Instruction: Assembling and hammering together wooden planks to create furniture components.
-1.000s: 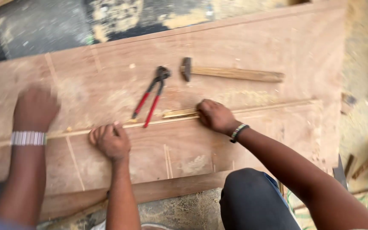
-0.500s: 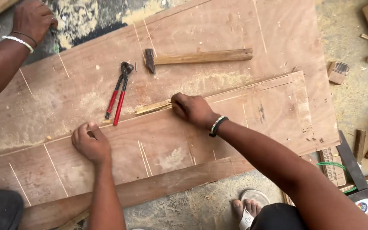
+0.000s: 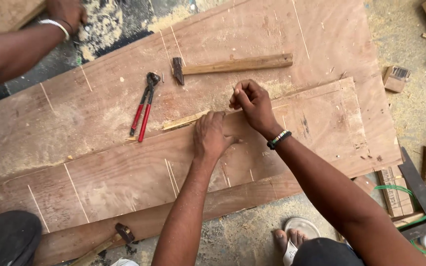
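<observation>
At frame centre the left hand [image 3: 210,135] presses flat, fingers spread narrow, on the upper plywood sheet [image 3: 124,177] by a thin wood strip [image 3: 183,121]. The right hand [image 3: 252,101] is fisted just above. Red-handled pincers [image 3: 143,106] and a hammer [image 3: 232,64] lie beyond.

Red-handled pincers [image 3: 143,107], a reddish-brown plywood sheet [image 3: 124,172] with pale lines, a green-and-white beaded bracelet [image 3: 278,139].

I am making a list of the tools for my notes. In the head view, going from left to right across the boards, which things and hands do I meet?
Red-handled pincers → hammer head → left hand flat on the upper board → right hand, closed in a fist → small wooden block on the floor.
</observation>
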